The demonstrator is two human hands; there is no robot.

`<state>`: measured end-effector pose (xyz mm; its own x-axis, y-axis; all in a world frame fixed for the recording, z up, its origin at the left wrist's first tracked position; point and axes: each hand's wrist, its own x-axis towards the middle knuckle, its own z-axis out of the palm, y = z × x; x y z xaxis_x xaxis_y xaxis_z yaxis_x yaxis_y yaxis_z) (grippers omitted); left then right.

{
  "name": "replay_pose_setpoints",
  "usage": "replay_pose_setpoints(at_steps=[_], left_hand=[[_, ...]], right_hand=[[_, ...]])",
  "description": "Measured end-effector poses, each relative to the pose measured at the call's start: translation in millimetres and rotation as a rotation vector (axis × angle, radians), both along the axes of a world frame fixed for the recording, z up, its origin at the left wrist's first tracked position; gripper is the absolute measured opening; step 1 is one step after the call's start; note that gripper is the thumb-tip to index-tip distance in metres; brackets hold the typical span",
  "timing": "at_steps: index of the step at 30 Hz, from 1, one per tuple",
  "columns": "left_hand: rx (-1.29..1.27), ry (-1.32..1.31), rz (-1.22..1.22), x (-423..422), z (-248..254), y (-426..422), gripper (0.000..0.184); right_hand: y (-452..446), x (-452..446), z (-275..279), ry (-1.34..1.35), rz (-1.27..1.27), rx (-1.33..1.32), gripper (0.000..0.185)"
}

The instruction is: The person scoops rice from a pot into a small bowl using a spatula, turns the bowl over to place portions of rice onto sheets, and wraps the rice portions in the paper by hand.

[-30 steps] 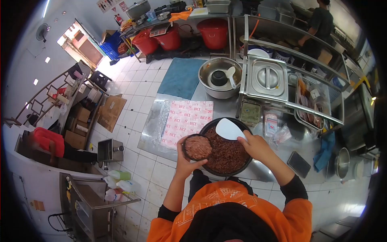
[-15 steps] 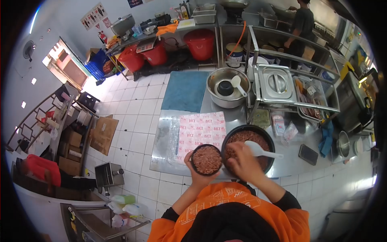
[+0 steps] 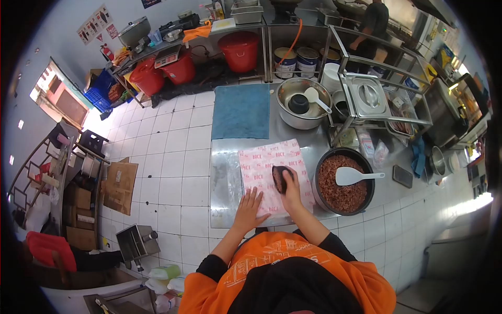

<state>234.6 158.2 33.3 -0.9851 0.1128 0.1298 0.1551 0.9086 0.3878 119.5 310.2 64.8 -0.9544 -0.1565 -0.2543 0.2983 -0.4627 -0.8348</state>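
The right hand (image 3: 291,190) grips a tilted black bowl (image 3: 276,178) over the printed wrapping paper (image 3: 255,170); the left hand (image 3: 247,208) lies spread at its near-left corner, grasping nothing. Hasty tipping could cause spillage beyond the paper.

We see the left hand (image 3: 249,208) spread flat on the lower left part of pink-and-white printed paper (image 3: 269,150), which lies on a stainless-steel table (image 3: 225,196). Our right hand (image 3: 292,192) grips a small dark bowl (image 3: 277,180), tipped steeply over the same paper; we cannot tell how much it holds. Just to the right, we find a black pot (image 3: 317,197) of reddish-brown rice (image 3: 334,196), with a white rice paddle (image 3: 351,176) lying across it, handle over the rim. A dark smartphone (image 3: 402,176) lies beyond the pot. Farther back, we have a blue cloth (image 3: 241,112) beside a steel mixing bowl (image 3: 303,121) containing a black bowl (image 3: 298,103) and a white spoon (image 3: 317,99).
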Motion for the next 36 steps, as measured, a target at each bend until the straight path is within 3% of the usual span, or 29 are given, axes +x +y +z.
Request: replay_pose_setpoints(at_steps=[2, 5, 9, 12, 15, 18, 21, 22, 23, 24, 25, 26, 27, 30, 32, 36], left_hand=[[0.015, 0.002, -0.01, 21, -2, -8, 0.092], [0.111, 0.021, -0.024, 34, 7, -13, 0.091], [0.139, -0.006, -0.091, 35, -1, -22, 0.076], [0.095, -0.021, -0.156, 38, -7, -30, 0.061], [0.102, -0.053, -0.17, 39, -22, -41, 0.056], [0.168, -0.033, -0.153, 45, 24, -37, 0.051], [0.034, -0.093, -0.151, 49, 22, -39, 0.046], [0.051, -0.107, -0.134, 52, 15, -42, 0.043], [0.069, -0.108, -0.151, 49, 5, -46, 0.041], [0.086, -0.105, -0.129, 51, -1, -46, 0.039], [0.102, -0.093, -0.126, 54, -5, -46, 0.037], [0.186, -0.096, -0.09, 55, -7, -45, 0.031], [0.278, -0.108, -0.088, 52, -6, -47, 0.027], [0.148, -0.103, -0.145, 45, 29, -48, 0.028], [0.064, -0.022, -0.144, 42, 24, -54, 0.032], [0.139, 0.126, -0.085, 31, 9, -54, 0.034]], right_hand=[[-7, 6, -5, 0.556, -0.057, 0.651, 0.054], [-10, 25, -16, 0.995, 0.172, 1.141, 0.06], [-12, 23, -11, 0.858, 0.246, 1.091, 0.065], [-8, 9, 5, 0.744, 0.106, 0.915, 0.062], [-5, -35, -3, 0.664, -0.166, 0.991, 0.063], [6, -66, -25, 0.558, -0.252, 1.267, 0.067], [14, -48, -33, 0.732, -0.235, 1.374, 0.067], [14, -28, -15, 0.821, -0.141, 1.149, 0.067], [25, -7, -37, 0.883, 0.039, 1.174, 0.069], [43, 13, -59, 1.0, 0.445, 1.438, 0.071], [56, 43, -54, 1.012, 0.371, 0.974, 0.07], [71, 57, 3, 1.161, 0.651, 0.989, 0.071], [82, 66, 3, 1.223, 0.759, 1.079, 0.064], [104, 79, -24, 1.171, 0.558, 1.149, 0.049], [104, 66, -31, 1.092, 0.562, 1.08, 0.041], [102, 45, -24, 1.157, 0.655, 1.052, 0.033]])
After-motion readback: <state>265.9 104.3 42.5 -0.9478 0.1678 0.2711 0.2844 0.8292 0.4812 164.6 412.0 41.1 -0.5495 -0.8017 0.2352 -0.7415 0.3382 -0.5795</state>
